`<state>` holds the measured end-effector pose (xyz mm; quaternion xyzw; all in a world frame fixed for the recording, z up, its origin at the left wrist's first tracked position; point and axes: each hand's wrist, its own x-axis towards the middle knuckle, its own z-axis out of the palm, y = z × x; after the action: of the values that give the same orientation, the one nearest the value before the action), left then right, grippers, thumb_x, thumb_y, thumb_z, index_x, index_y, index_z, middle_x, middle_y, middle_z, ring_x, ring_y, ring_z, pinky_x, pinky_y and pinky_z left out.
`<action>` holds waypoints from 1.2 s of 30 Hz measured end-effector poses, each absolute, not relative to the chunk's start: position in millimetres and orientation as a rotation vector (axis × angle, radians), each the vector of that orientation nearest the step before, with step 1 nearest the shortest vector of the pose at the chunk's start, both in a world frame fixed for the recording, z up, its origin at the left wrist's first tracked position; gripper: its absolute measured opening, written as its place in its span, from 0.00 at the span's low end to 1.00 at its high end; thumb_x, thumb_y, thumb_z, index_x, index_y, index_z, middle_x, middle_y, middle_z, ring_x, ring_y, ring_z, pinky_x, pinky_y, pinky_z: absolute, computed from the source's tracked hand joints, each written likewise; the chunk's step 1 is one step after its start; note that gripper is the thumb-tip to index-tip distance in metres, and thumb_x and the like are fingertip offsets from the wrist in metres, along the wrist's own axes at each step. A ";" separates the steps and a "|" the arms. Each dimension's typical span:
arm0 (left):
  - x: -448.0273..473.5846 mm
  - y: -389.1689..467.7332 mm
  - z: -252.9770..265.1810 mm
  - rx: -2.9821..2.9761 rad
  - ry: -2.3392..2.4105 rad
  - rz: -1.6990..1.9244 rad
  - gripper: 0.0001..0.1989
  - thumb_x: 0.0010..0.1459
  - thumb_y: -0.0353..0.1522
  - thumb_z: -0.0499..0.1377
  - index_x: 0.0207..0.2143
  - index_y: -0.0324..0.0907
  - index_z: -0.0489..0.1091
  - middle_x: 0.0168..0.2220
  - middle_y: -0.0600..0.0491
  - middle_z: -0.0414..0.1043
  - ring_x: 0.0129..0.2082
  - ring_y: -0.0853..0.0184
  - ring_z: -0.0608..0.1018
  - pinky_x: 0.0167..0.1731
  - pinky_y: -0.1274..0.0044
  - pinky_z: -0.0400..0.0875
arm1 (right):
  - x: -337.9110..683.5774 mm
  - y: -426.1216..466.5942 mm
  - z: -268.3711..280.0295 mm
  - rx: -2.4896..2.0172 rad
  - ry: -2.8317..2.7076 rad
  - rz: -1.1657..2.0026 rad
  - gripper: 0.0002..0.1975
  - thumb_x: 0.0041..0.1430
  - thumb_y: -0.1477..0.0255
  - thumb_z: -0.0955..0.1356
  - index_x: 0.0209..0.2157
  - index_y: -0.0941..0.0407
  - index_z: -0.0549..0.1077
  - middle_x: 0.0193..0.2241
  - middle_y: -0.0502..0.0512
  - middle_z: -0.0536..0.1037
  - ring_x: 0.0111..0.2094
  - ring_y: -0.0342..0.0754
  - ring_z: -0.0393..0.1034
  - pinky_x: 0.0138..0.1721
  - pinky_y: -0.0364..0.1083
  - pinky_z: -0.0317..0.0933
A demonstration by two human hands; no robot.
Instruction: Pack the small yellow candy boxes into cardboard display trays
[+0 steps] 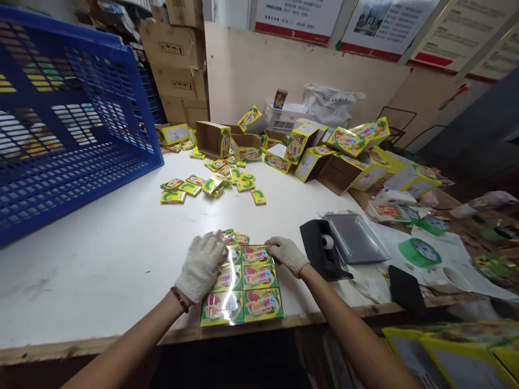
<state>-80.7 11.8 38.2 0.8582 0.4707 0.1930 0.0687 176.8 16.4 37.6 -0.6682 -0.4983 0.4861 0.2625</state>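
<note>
A clear plastic sleeve holds several small green and yellow candy boxes [260,303] in two columns, lying flat at the table's near edge. My left hand [201,266], in a white knit glove, grips the upper left side of the sleeve, fingers curled over it. At the upper right corner, my gloved right hand [288,254] holds the sleeve's edge between thumb and fingers. Just beyond the sleeve's top are a couple of small loose boxes [242,239], partly hidden by my left fingers. Light glares off the plastic.
More small boxes [190,188] lie scattered farther back. Behind them stand opened yellow cartons [297,148]. A black tape dispenser [322,248] and a stack of clear plastic sleeves [357,237] sit to the right, near green tape rolls [419,253]. A blue crate [133,102] stands at left.
</note>
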 end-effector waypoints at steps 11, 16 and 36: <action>7.4 -5.1 46.0 2.900 1.058 0.263 0.25 0.62 0.46 0.52 0.60 0.51 0.62 0.62 0.41 0.61 0.59 0.45 0.63 0.53 0.46 0.51 | 179.0 -68.0 32.4 -1.764 -1.366 1.337 0.17 0.50 0.75 0.66 0.45 0.57 0.70 0.25 0.44 0.68 0.22 0.38 0.62 0.24 0.38 0.58; 5.0 -7.1 46.1 2.870 1.016 0.201 0.36 0.54 0.56 0.55 0.61 0.52 0.62 0.64 0.37 0.56 0.61 0.39 0.59 0.55 0.42 0.43 | 170.6 -127.2 23.4 -1.784 -1.180 1.518 0.17 0.54 0.65 0.63 0.45 0.55 0.70 0.22 0.45 0.69 0.17 0.42 0.66 0.20 0.41 0.57; 7.1 -1.9 44.6 2.881 1.031 0.179 0.38 0.51 0.55 0.59 0.61 0.51 0.63 0.64 0.35 0.57 0.61 0.36 0.61 0.54 0.40 0.42 | 314.2 -105.6 40.7 -2.099 -1.036 0.356 0.14 0.48 0.57 0.64 0.21 0.52 0.65 0.30 0.56 0.73 0.39 0.54 0.66 0.40 0.48 0.59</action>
<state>7.1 -1.9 44.6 0.9392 0.3362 0.0583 0.0382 314.2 -105.6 40.7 -0.8210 -0.4054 0.1391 0.3772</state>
